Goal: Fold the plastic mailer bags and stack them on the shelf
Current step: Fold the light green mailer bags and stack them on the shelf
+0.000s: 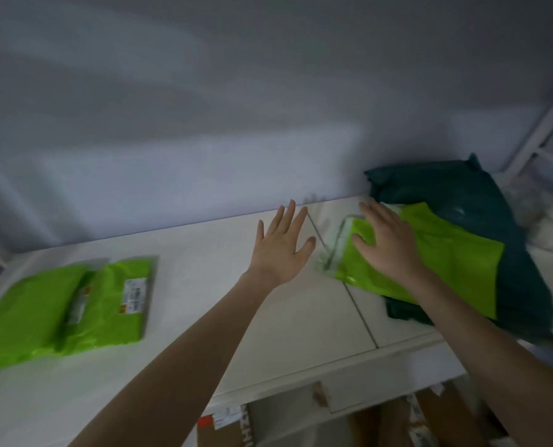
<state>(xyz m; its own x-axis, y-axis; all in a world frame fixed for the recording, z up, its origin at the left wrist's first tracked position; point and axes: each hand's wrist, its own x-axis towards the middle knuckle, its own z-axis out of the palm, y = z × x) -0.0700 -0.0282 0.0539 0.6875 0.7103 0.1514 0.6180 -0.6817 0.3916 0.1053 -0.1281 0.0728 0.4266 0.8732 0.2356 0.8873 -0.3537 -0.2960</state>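
A green mailer point(430, 253) lies at the right of the white shelf point(236, 317), overlapping a dark teal bag point(462, 195) behind it. The right hand point(388, 243) presses flat on it, fingers straight. The left hand point(281, 250) hovers just left, fingers spread. Two more green mailers point(65, 304) lie far left. Cardboard boxes point(226, 427) sit below

Pale grey wall point(204, 108) behind; cardboard boxes point(226, 427) below, one bearing a white label; white rack point(540, 133) at right.
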